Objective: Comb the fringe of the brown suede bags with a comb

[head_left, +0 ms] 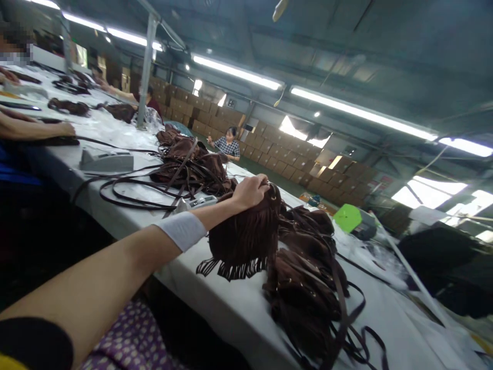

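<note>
My left hand (pixel 251 191) reaches out across the table edge, fingers closed round the top of a brown fringed bag (pixel 246 239) and lifting it just above the white table (pixel 215 293). A white band (pixel 182 229) wraps that wrist. To the right of the held bag lies a heap of similar brown fringed bags (pixel 308 277) with long straps trailing off the edge. My right hand is out of view.
Beyond my hand lie another pile of brown bags (pixel 192 159), loose dark straps (pixel 127 192) and a grey device (pixel 106 161). A co-worker's forearm (pixel 34 128) rests on the table at left. Other people work further back. A green object (pixel 347 217) sits at right; stacked cartons (pixel 292 159) line the wall.
</note>
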Motion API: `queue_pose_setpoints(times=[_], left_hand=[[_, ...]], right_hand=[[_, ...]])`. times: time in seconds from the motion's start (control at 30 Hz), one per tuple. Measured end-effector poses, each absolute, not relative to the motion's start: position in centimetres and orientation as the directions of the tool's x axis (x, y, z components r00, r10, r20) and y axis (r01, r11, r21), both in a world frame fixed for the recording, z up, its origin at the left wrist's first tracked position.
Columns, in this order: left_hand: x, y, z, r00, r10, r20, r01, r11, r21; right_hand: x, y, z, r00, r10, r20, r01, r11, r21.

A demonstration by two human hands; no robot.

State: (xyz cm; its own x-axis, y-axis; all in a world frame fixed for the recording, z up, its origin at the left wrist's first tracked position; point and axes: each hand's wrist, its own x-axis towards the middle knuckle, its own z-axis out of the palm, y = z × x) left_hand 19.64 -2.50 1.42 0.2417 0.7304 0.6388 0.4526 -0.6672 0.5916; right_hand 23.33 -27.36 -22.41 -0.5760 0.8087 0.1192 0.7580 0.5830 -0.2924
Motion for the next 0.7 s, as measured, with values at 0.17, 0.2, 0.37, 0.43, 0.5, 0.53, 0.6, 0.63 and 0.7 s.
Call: queue_pose_setpoints(times=[0.17, 0.2, 0.37, 0.43, 0.5, 0.53, 0.6, 0.63, 0.7], left_hand=[[19.1, -2.7, 3.1, 0.445, 0.621, 0.646, 0.5, -0.77, 0.396], [19.3, -3.2, 2.8, 0.485, 0.621, 0.616, 0.511, -0.773, 0.376], [20.2, -5.2, 1.3, 0.546, 0.665, 0.51, 0.545, -0.744, 0.386], [20.2, -5.3, 1.3, 0.534, 0.684, 0.498, 0.536, -0.729, 0.426], [20.1, -5.3, 1.5, 0.528, 0.691, 0.493, 0.512, -0.722, 0.465], [20.0, -5.2, 1.8, 0.523, 0.691, 0.499, 0.499, -0.723, 0.478], [19.8, -4.9, 2.6, 0.49, 0.686, 0.537, 0.488, -0.727, 0.483], [19.8, -4.8, 3.1, 0.458, 0.684, 0.567, 0.493, -0.727, 0.478], [19.6, -4.4, 4.4, 0.388, 0.677, 0.626, 0.509, -0.723, 0.466]], right_hand=[[27.2, -25.0, -15.0, -0.357, 0.842, 0.404, 0.901, 0.425, -0.09], [27.6, -24.2, -12.4, -0.338, 0.795, 0.503, 0.914, 0.405, -0.027], [25.9, -19.6, -3.4, -0.386, 0.699, 0.601, 0.92, 0.333, 0.204], [24.4, -18.2, -3.6, -0.397, 0.745, 0.536, 0.918, 0.325, 0.227], [23.2, -17.6, -5.5, -0.391, 0.798, 0.458, 0.92, 0.33, 0.211], [22.8, -17.7, -7.0, -0.388, 0.823, 0.414, 0.922, 0.337, 0.193], [22.4, -18.7, -11.1, -0.392, 0.867, 0.308, 0.92, 0.363, 0.148], [22.3, -19.5, -13.6, -0.405, 0.881, 0.244, 0.914, 0.386, 0.124], [22.3, -21.5, -19.1, -0.451, 0.885, 0.118, 0.892, 0.443, 0.085]])
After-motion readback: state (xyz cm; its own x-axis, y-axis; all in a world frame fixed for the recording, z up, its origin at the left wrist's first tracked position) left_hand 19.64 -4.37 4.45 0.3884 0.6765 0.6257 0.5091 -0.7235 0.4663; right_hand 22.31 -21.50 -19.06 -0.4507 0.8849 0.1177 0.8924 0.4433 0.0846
